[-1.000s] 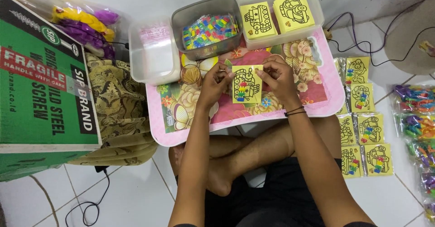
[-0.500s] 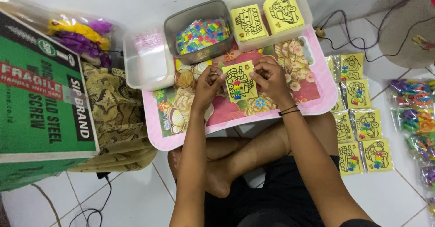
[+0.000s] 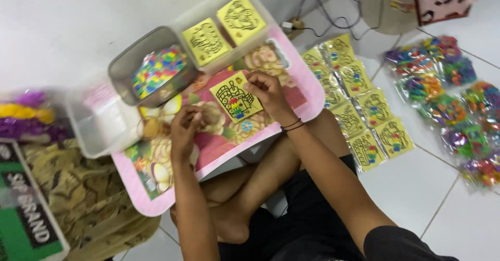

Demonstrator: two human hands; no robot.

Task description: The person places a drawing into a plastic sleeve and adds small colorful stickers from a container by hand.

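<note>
Left hand (image 3: 186,128) now off the yellow card (image 3: 235,96), fingers curled, contents unclear; right hand (image 3: 264,90) pinches it. Step: filling card; next needs a piece from the grey tub (image 3: 151,66).

Card (image 3: 235,99) on tray (image 3: 307,92), tin (image 3: 153,73) at its 10 o'clock, packets (image 3: 364,112) at 3, bags (image 3: 448,99) beyond them.
</note>
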